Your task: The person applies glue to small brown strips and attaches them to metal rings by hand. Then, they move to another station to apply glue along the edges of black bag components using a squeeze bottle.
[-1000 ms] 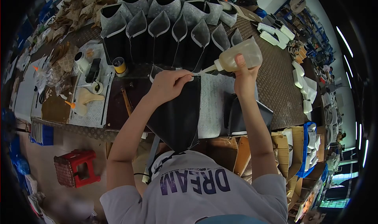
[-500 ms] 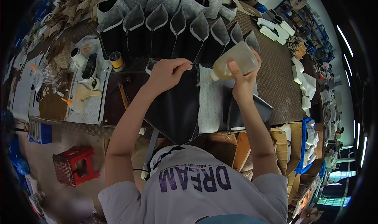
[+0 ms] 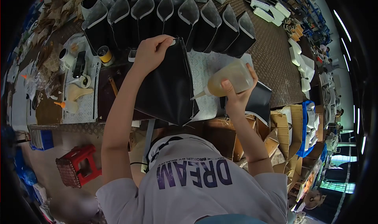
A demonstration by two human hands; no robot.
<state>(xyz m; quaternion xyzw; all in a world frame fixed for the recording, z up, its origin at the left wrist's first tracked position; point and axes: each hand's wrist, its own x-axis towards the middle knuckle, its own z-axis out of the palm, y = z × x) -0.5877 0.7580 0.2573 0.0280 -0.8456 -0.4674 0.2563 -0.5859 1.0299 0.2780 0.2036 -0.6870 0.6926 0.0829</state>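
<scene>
A black leather-like piece (image 3: 167, 84) hangs over the table's front edge, its upper corner pinched by my left hand (image 3: 151, 52). In my right hand (image 3: 238, 96) is a translucent squeeze bottle (image 3: 231, 79) of yellowish liquid, tilted so that its narrow nozzle points left. The nozzle tip is at the right seam of the black piece; whether it touches cannot be told. Under the bottle lies a pale patterned sheet (image 3: 204, 72). Another black piece (image 3: 258, 100) rests behind my right wrist.
Several black pouches with grey lining (image 3: 188, 15) stand in a row at the back. To the left are a yellow tin (image 3: 104, 55), a small orange-tipped bottle (image 3: 70, 106) and a white cup (image 3: 67, 58). A red stool (image 3: 78, 167) is on the floor. Cardboard boxes (image 3: 281, 135) stand at right.
The bottle's nozzle has moved down along the seam of the black piece. My left hand still pinches the top corner. The whole view has shifted slightly.
</scene>
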